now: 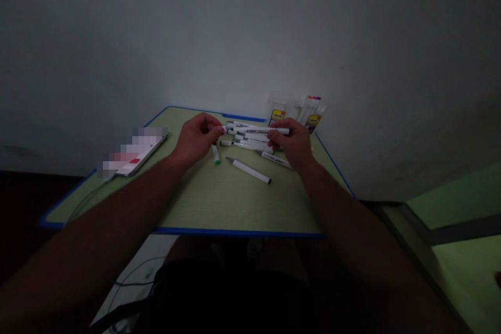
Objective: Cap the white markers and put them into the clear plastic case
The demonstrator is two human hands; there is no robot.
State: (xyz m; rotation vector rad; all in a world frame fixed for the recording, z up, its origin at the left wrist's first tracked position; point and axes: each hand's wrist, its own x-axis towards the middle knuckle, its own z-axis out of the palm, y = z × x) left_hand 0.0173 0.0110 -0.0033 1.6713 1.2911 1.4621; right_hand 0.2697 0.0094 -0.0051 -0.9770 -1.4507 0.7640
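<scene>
Over loose markers (251, 171) on the counter (195, 203), the right hand (293, 142) pinches a white marker (279, 130), and the left hand (199, 134) closes its fingertips on a small white piece (224, 129). Behind, clear packets (278, 105) bear yellow labels (278, 114); their lettering, like the markers' dark print, is too small to read.

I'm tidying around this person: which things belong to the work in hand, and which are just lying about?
In use:
- pen in right hand
- loose pens
- probably the pouches

Apparently just lying about:
- device
- cable
</scene>
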